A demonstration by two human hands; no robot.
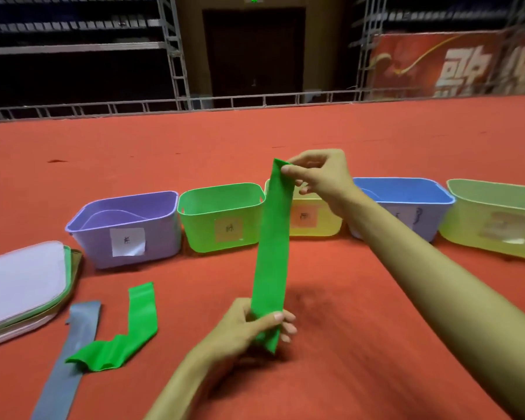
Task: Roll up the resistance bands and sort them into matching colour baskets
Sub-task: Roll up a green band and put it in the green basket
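A green resistance band is stretched upright between my hands above the red floor. My right hand pinches its top end, and my left hand grips its bottom end. Behind it stands a row of baskets: purple, green, yellow partly hidden by the band and my arm, blue and pale green. A second green band lies crumpled on the floor at the left, over a grey band.
A stack of flat zipped pouches lies at the far left, next to the purple basket. Each basket carries a paper label on its front. A metal railing runs along the far edge of the red floor.
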